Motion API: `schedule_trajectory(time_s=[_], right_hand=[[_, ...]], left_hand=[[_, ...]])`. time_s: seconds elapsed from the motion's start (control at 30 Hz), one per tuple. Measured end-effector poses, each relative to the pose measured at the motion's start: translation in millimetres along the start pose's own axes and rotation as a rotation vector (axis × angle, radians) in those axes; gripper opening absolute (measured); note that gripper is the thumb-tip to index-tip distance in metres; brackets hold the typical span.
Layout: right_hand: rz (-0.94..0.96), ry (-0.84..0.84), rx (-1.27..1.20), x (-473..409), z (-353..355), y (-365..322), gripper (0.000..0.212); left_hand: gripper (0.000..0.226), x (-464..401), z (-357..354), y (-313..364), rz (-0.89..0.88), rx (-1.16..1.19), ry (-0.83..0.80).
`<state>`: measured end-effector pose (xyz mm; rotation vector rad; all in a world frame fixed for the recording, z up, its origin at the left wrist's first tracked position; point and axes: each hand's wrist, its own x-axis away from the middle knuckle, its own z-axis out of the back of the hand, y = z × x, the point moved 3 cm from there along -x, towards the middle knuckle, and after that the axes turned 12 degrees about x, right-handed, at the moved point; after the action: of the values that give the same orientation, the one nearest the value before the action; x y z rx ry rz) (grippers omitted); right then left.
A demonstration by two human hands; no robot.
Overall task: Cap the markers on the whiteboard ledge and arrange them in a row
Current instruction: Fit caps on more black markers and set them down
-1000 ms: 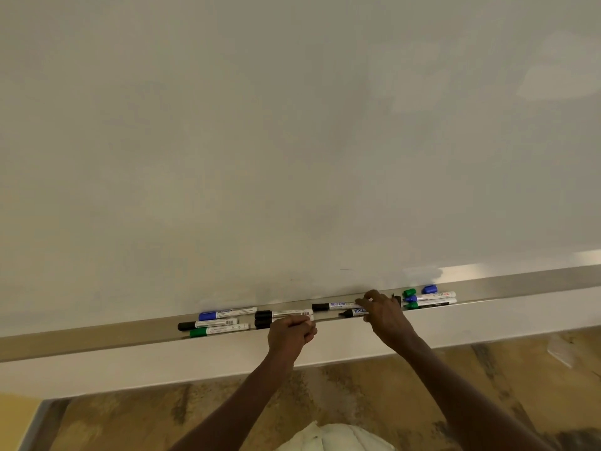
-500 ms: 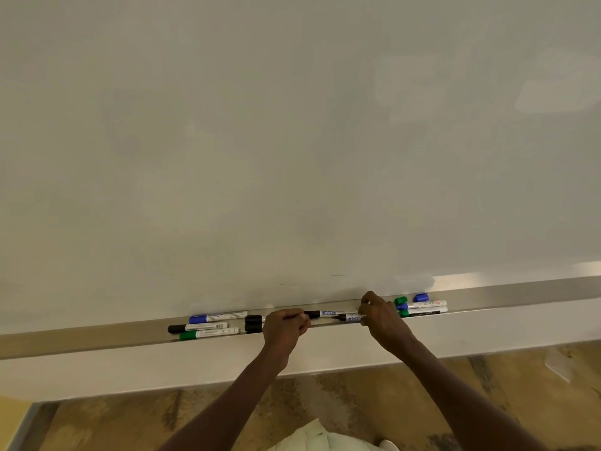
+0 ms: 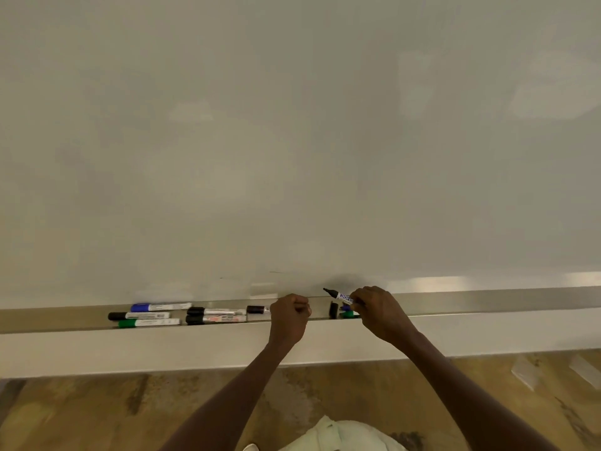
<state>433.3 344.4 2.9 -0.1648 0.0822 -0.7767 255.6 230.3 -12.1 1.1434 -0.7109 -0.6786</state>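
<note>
My right hand holds an uncapped black marker tilted above the ledge, tip pointing up-left. Below the tip a loose black cap stands on the ledge, with blue and green marker ends beside my fingers. My left hand is a fist closed around a black-capped marker lying on the ledge. Further left lie two capped black markers, then capped blue, black and green markers.
The whiteboard fills the view above the ledge. A white wall strip runs below it, then a brown patterned floor. Pale clothing shows at the bottom.
My right hand has lifted the uncapped black marker off the ledge, exposing the loose black cap. My left hand stays closed on its marker at the ledge.
</note>
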Motion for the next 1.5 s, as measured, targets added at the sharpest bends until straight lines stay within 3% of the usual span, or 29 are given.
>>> schedule_trajectory(time_s=[0.17,0.37,0.53,0.87,1.5], right_hand=[[0.013,-0.027,-0.018,12,1,29,0.011],[0.023,-0.021,-0.020,22,7,54,0.015],[0.047,-0.024,-0.019,27,11,68,0.015],[0.041,-0.038,-0.032,18,12,73,0.016],[0.120,0.149,0.055,3,14,25,0.022]], left_hand=[[0.014,5,-41,8,-0.092,-0.090,-0.007],[0.013,5,-70,12,-0.054,-0.232,0.039],[0.007,0,-74,6,-0.025,-0.292,0.070],[0.017,-11,-81,6,-0.067,-0.485,0.013],[0.020,-17,-24,5,-0.164,-0.152,-0.196]])
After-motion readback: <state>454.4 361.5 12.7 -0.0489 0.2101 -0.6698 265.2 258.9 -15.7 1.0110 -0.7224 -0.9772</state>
